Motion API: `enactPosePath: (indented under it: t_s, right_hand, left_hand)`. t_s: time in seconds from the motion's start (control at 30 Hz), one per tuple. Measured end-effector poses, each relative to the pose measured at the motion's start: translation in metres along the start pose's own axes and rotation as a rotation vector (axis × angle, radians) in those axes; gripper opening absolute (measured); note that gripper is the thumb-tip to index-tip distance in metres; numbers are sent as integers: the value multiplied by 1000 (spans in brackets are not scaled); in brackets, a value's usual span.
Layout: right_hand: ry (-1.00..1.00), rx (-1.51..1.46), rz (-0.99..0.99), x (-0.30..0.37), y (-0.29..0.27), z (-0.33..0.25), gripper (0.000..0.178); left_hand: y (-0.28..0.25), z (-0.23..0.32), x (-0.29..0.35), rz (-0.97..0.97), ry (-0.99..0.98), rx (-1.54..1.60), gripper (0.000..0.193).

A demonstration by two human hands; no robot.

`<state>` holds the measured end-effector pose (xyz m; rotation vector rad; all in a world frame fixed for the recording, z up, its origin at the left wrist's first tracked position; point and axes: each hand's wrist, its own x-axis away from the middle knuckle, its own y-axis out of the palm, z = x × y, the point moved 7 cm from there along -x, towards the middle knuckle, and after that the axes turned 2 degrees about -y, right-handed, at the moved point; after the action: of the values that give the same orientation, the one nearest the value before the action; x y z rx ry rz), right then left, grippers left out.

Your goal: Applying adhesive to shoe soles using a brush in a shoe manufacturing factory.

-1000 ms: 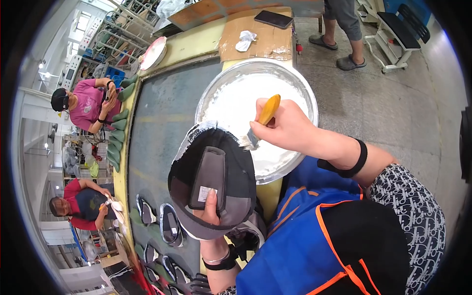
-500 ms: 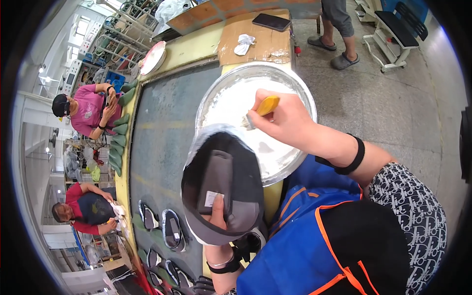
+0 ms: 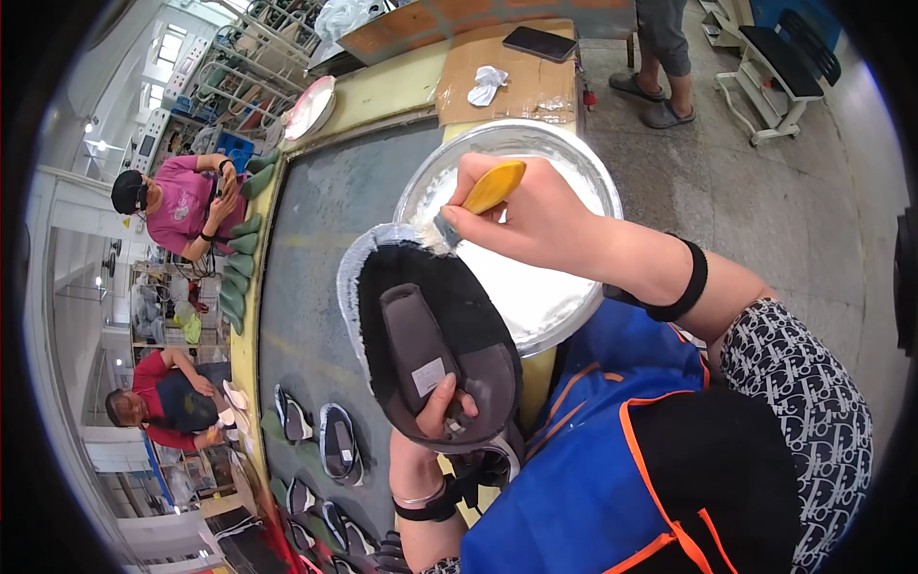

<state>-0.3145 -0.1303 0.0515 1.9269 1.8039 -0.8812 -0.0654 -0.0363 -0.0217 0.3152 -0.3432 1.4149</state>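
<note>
Nearest the camera, at about six o'clock, the left hand (image 3: pixel 442 413) comes up from the lower edge with its fingers curled shut on the grey last inside a black shoe upper (image 3: pixel 435 335), the thumb pressed on top. The upper is held bottom-up, its dark underside facing the camera, its toe pointing toward eleven o'clock. A whitish film rims its far edge (glue, by the look of it).

Just beyond, at about one o'clock from the upper, the right hand (image 3: pixel 535 215) reaches in from the right. Its fingers are closed tight on a yellow-handled brush (image 3: pixel 478 196), and the bristles touch the upper's rim at its top edge. A black band circles that wrist.

Under the right hand sits a round metal basin (image 3: pixel 574 316) with white paste inside, partly hidden by the hand and the upper.

To the left, toward nine o'clock, runs a dark conveyor belt (image 3: pixel 316 258); more shoe uppers (image 3: pixel 339 442) lie on it at about seven o'clock, well apart from the held one.

Farther off, across the belt at nine and ten o'clock, two other people (image 3: pixel 177 206) sit at work. At twelve o'clock a brown cardboard sheet (image 3: pixel 507 72) carries a dark phone (image 3: pixel 540 43) and a crumpled white rag (image 3: pixel 488 84).
</note>
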Motion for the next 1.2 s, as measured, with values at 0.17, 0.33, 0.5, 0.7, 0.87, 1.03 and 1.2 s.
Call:
enactPosePath:
  t_s: [0.17,0.33,0.5,0.7,0.87,1.03,1.2]
  right_hand:
    - [213,3,-176,23,18,11,19]
    - [295,71,-326,39,20,8,19]
    - [9,107,-140,9,13,-10,24]
    - [179,134,-362,12,33,-11,25]
    - [70,167,-328,3,34,-23,29]
    - [28,148,-324,-8,39,-19,35]
    - [193,144,-393,-4,38,-9,34]
  left_hand:
    - [-7,10,-7,-20,77,94,13]
    - [-20,9,-16,93,142,0,16]
    - [-12,17,-23,96,195,-145,19]
    - [-28,36,-21,290,361,-378,23]
    - [-32,56,-25,407,519,-607,43]
    - [-13,81,-23,464,766,-644,40]
    - [-6,77,-14,342,818,-759,40]
